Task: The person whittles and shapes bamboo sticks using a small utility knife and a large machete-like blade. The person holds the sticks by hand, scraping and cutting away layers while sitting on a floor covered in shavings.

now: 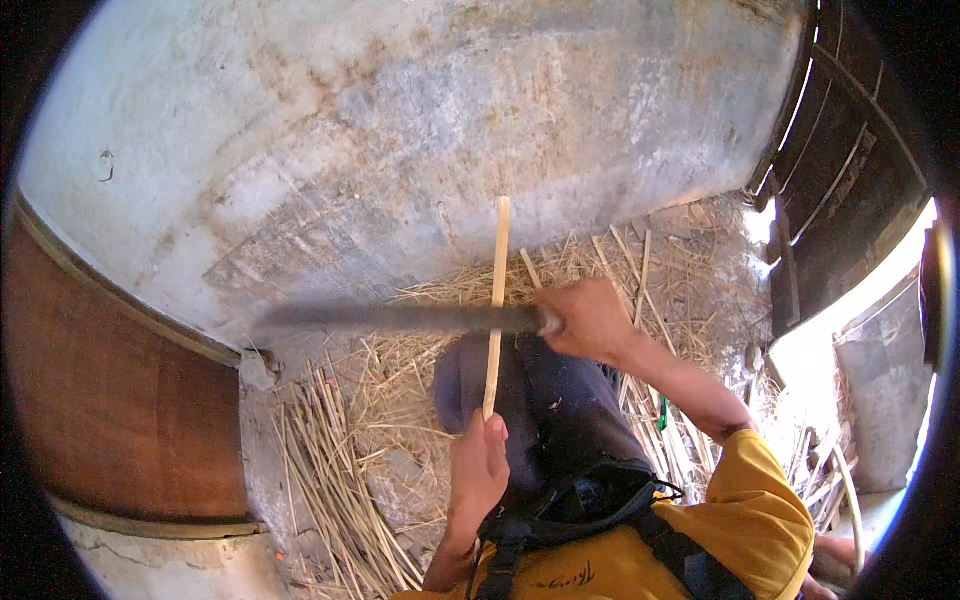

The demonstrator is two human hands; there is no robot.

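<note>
A pale, narrow bamboo strip [499, 260] stands nearly upright in front of me, its lower end gripped in my left hand [480, 468]. My right hand [588, 322] is wrapped round the handle of a long dark machete [400, 318]. The blade points left and crosses the strip at about its middle; motion blurs it toward the tip. Whether the edge touches the strip or passes beside it, I cannot tell.
Split strips [335, 470] lie in a pile at my left, and more strips [650, 400] at my right. Shavings [400, 365] cover the floor. A stained wall [450, 120] rises ahead, a brown panel [120, 380] stands left, dark boards [850, 150] right. Part of another person [835, 555] shows at lower right.
</note>
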